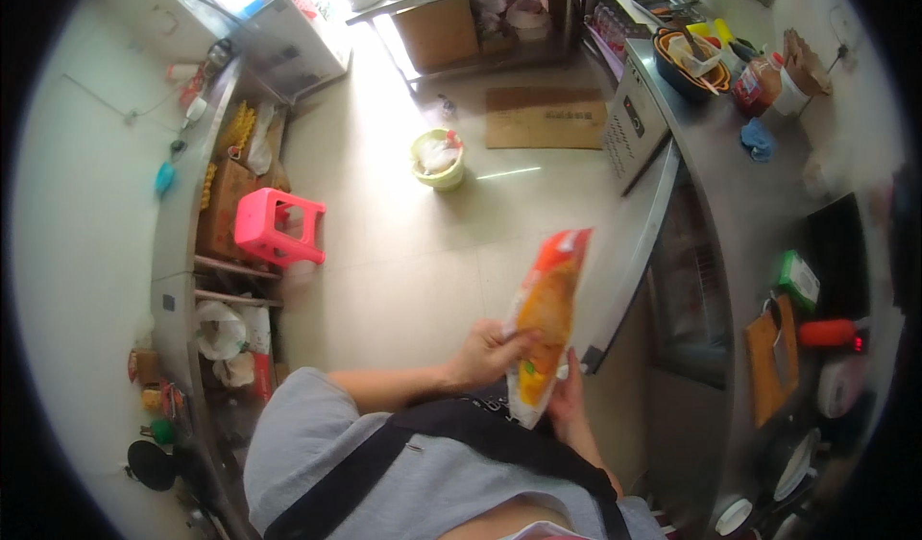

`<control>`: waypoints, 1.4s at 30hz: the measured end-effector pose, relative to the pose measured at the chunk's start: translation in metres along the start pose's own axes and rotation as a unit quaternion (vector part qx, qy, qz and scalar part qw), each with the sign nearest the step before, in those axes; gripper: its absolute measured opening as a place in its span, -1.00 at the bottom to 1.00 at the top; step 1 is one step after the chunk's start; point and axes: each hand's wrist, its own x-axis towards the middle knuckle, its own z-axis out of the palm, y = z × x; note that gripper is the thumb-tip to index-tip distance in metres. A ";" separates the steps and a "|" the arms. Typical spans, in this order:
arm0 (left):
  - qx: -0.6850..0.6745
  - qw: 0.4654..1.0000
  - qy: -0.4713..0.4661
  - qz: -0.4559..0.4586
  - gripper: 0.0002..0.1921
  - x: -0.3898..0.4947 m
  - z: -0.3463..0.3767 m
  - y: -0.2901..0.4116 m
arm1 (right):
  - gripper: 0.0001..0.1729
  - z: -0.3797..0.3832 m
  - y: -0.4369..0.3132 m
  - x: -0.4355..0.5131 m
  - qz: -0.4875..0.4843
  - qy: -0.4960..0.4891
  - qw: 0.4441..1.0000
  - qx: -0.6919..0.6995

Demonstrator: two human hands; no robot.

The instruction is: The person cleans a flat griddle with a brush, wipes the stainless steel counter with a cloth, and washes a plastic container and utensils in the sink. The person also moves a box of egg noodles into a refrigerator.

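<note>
Before my chest, a printed plastic food packet (545, 317) in orange, yellow and white is held tilted, slightly blurred. My left hand (500, 353) grips its left side, thumb across the front. Against the lower right edge of the packet is my right hand (567, 399), partly hidden behind it with a finger pointing up. Just right of the packet stands the swung-out door (634, 252) of an under-counter refrigerator (688, 288), whose inside is dim.
A pink plastic stool (277, 227) stands left on the tiled floor. Ahead are a lined waste bin (439, 162) and flattened cardboard (545, 119). The right steel counter (727, 201) carries stacked baskets (691, 65), a blue cloth (758, 140) and a cutting board with a knife (772, 367).
</note>
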 end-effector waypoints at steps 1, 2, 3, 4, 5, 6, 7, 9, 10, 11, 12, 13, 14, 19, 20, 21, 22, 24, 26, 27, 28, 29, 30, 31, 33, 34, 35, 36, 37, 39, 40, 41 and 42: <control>-0.034 0.999 -0.018 0.036 -0.80 0.001 0.006 0.004 | -0.11 0.017 0.001 -0.005 -0.032 0.002 0.999 -0.038; -0.010 0.997 -0.038 0.071 -0.81 0.000 0.014 0.004 | -0.21 0.018 0.010 -0.017 -0.123 0.019 0.983 -0.133; 0.030 0.991 -0.060 0.119 -0.81 0.007 0.020 0.008 | -0.23 0.013 0.010 -0.017 -0.137 -0.068 0.986 0.059; 0.054 0.989 -0.094 0.100 -0.82 0.016 0.025 0.013 | -0.25 0.008 0.006 -0.015 -0.130 -0.149 0.947 0.253; 0.079 0.985 -0.134 0.075 -0.82 0.028 0.032 0.015 | -0.28 0.012 0.000 -0.026 -0.193 -0.096 0.975 0.056; 0.106 0.983 -0.133 0.071 -0.81 0.040 0.039 0.013 | -0.31 0.011 -0.013 -0.029 -0.212 -0.096 0.973 -0.003; 0.119 0.981 -0.143 0.059 -0.81 0.050 0.047 0.002 | -0.33 0.007 -0.024 -0.034 -0.233 -0.083 0.967 -0.064; 0.152 0.980 -0.110 0.059 -0.80 0.070 0.056 -0.043 | -0.38 -0.024 -0.059 -0.026 -0.198 -0.164 0.961 0.101; 0.220 0.970 -0.098 -0.016 -0.78 0.079 0.059 -0.072 | -0.40 -0.054 -0.074 -0.022 -0.187 -0.112 0.972 0.087; 0.291 0.949 -0.083 -0.090 -0.76 0.088 0.052 -0.094 | -0.43 -0.079 -0.090 -0.012 -0.169 -0.056 0.981 0.080; 0.232 0.971 -0.022 -0.050 -0.69 0.092 0.065 -0.107 | -0.47 -0.083 -0.109 -0.015 -0.162 0.036 0.983 0.072; 0.220 0.964 0.000 -0.146 -0.62 0.098 0.083 -0.084 | -0.49 -0.121 -0.122 -0.004 -0.147 0.029 0.985 0.087; 0.243 0.955 -0.019 -0.169 -0.60 0.108 0.086 -0.102 | -0.50 -0.140 -0.139 0.002 -0.109 0.045 0.987 0.108; 0.197 0.958 0.076 -0.192 -0.61 0.148 0.152 -0.168 | -0.50 -0.199 -0.205 -0.002 0.031 0.184 0.976 0.115; 0.209 0.954 0.064 -0.204 -0.60 0.158 0.161 -0.181 | -0.50 -0.214 -0.217 0.002 0.062 0.200 0.970 0.120; 0.218 0.951 0.058 -0.213 -0.59 0.168 0.167 -0.191 | -0.50 -0.226 -0.229 0.008 0.063 0.189 0.973 0.118; 0.222 0.948 0.053 -0.221 -0.59 0.177 0.173 -0.201 | -0.51 -0.240 -0.239 0.012 0.064 0.180 0.975 0.111; 0.229 0.942 0.040 -0.242 -0.59 0.196 0.188 -0.223 | -0.51 -0.269 -0.263 0.018 0.036 0.193 0.976 0.091; 0.208 0.947 0.035 -0.242 -0.61 0.224 0.201 -0.262 | -0.51 -0.303 -0.286 0.036 -0.030 0.224 0.972 0.066; 0.201 0.950 0.032 -0.236 -0.62 0.240 0.208 -0.283 | -0.50 -0.313 -0.299 0.044 -0.064 0.239 0.968 0.043; 0.199 0.953 0.027 -0.225 -0.62 0.259 0.212 -0.301 | -0.50 -0.321 -0.312 0.053 -0.103 0.249 0.963 0.020; 0.220 0.951 0.009 -0.219 -0.63 0.277 0.216 -0.318 | -0.50 -0.336 -0.322 0.060 -0.149 0.237 0.960 -0.008; 0.239 0.948 -0.014 -0.208 -0.63 0.299 0.222 -0.337 | -0.49 -0.348 -0.336 0.069 -0.174 0.252 0.952 0.002; 0.258 0.946 -0.038 -0.191 -0.63 0.320 0.230 -0.356 | -0.49 -0.360 -0.353 0.075 -0.204 0.265 0.942 0.009; 0.280 0.945 -0.088 -0.148 -0.62 0.364 0.251 -0.399 | -0.47 -0.406 -0.384 0.085 -0.271 0.262 0.926 0.013; 0.291 0.943 -0.110 -0.118 -0.62 0.388 0.263 -0.421 | -0.46 -0.423 -0.404 0.093 -0.308 0.254 0.917 0.011; 0.300 0.939 -0.115 -0.121 -0.62 0.411 0.276 -0.442 | -0.45 -0.439 -0.427 0.098 -0.333 0.274 0.902 -0.003; 0.308 0.936 -0.120 -0.123 -0.63 0.431 0.290 -0.466 | -0.44 -0.450 -0.447 0.103 -0.359 0.294 0.886 -0.015; 0.318 0.932 -0.126 -0.122 -0.63 0.451 0.301 -0.485 | -0.43 -0.462 -0.465 0.109 -0.386 0.312 0.868 -0.027; 0.306 0.937 -0.120 -0.115 -0.64 0.483 0.312 -0.518 | -0.45 -0.485 -0.494 0.127 -0.419 0.283 0.862 -0.027; 0.303 0.941 -0.104 -0.110 -0.64 0.490 0.311 -0.529 | -0.45 -0.487 -0.502 0.136 -0.428 0.284 0.857 -0.044; 0.301 0.944 -0.086 -0.104 -0.64 0.496 0.307 -0.540 | -0.45 -0.488 -0.506 0.144 -0.436 0.283 0.852 -0.063; 0.263 0.952 -0.108 -0.113 -0.65 0.498 0.290 -0.542 | -0.46 -0.469 -0.496 0.157 -0.446 0.316 0.835 -0.058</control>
